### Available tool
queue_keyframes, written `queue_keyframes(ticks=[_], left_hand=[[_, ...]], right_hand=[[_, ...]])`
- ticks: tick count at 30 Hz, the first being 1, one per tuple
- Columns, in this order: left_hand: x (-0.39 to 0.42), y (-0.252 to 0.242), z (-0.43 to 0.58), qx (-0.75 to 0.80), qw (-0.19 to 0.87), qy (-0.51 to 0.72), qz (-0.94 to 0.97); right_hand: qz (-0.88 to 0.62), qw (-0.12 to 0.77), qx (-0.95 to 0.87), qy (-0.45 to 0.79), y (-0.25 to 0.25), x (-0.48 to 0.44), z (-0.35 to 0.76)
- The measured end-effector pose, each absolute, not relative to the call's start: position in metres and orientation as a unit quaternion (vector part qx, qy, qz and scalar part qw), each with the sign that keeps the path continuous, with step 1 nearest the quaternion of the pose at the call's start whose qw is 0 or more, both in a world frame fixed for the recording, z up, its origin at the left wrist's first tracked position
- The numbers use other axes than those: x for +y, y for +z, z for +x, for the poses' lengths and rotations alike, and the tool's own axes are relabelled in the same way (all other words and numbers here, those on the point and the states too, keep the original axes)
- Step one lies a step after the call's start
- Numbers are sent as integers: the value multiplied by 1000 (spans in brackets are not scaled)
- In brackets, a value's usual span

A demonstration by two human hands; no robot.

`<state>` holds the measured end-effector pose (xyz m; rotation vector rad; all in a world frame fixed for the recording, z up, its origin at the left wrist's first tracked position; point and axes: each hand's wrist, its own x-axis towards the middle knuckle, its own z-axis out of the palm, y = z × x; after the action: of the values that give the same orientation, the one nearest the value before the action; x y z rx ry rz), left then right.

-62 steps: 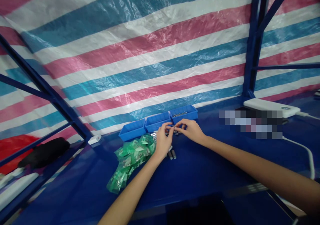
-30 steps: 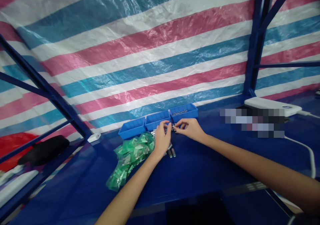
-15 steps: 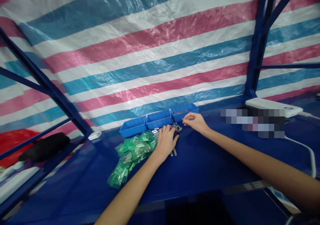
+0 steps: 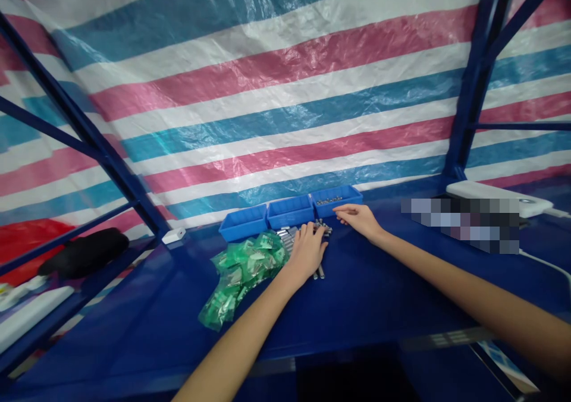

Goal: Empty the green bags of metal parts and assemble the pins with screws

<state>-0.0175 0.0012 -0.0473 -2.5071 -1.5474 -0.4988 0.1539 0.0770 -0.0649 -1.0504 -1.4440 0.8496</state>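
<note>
My left hand (image 4: 307,252) lies palm down over small metal pieces, its fingers stretched out and slightly apart. Beyond its fingertips is a small pile of metal fasteners (image 4: 328,231), partly hidden by the hand. Silvery metal rods (image 4: 285,235) show on its left, and more rod ends (image 4: 319,273) stick out below the palm. My right hand (image 4: 359,220) is held just in front of the right blue bin (image 4: 343,192), thumb and forefinger pressed together. Anything in that pinch is too small to name. Several small metal pieces lie inside this bin.
Two more blue bins, the middle one (image 4: 291,212) and the left one (image 4: 243,223), stand in the same row. Green plastic packets (image 4: 245,271) are heaped left of my left hand. A white adapter (image 4: 173,235) sits at the back left, a white device (image 4: 499,197) at the right.
The whole view has shifted slightly, so everything appears farther right. My right hand's fingers look a little straighter, still pinched near the right bin. My left hand stays on the metal pieces.
</note>
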Motion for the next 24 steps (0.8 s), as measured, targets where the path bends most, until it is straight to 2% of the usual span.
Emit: queue_keyframes(ticks=[17, 24], left_hand=[[5, -49, -17, -525, 56, -180, -830], [9, -46, -19, -525, 33, -197, -827]], right_hand=[[-498, 549, -576, 344, -55, 78, 155], [-365, 593, -593, 405, -38, 77, 157]])
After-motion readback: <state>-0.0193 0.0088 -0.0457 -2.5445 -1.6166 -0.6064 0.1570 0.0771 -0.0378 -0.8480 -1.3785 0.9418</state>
